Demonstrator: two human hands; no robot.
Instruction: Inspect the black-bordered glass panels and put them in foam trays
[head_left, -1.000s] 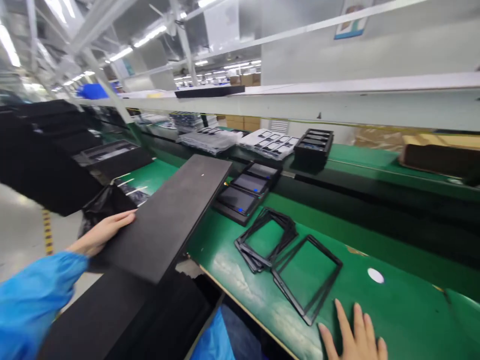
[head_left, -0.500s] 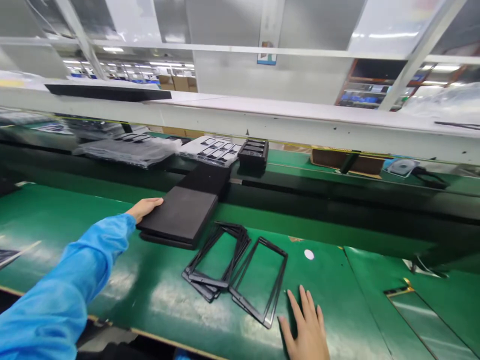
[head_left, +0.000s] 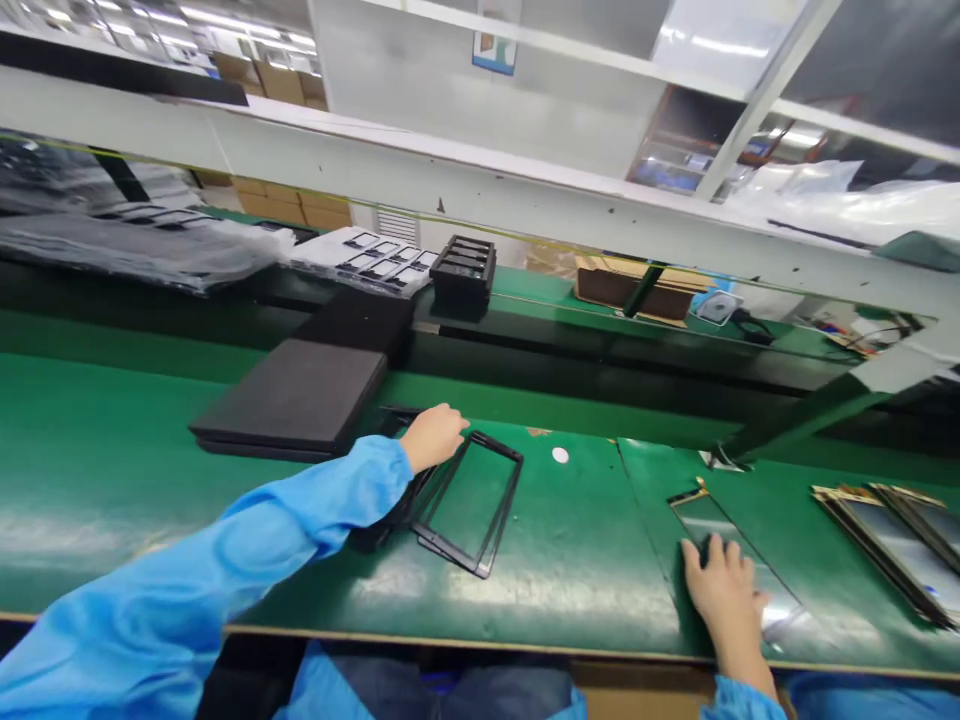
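Note:
My left hand [head_left: 435, 437], in a blue sleeve, is over the upper end of a loose stack of thin black rectangular frames [head_left: 401, 418]. Its fingers are drawn together, and whether something is between them is hidden. Beside it, to the right, lie overlapping black frames [head_left: 501, 510] with open middles. My right hand [head_left: 720, 590] is spread over a clear glass-like panel [head_left: 709, 515], which has a dark upper edge and a small gold-coloured tab. The fingers are apart and cover part of the panel; a firm touch cannot be made out.
Dark flat boards [head_left: 300, 390] are stacked at left on the green bench [head_left: 592, 560]. More panels [head_left: 885, 550] lie at far right. Behind are a black divided tray [head_left: 463, 272] and bagged sheets [head_left: 135, 245]. A slanting post [head_left: 817, 415] stands at right.
My left hand has left the dark boards and moved right to the frames. My right hand has moved right onto the clear panel. The view has shifted right and down.

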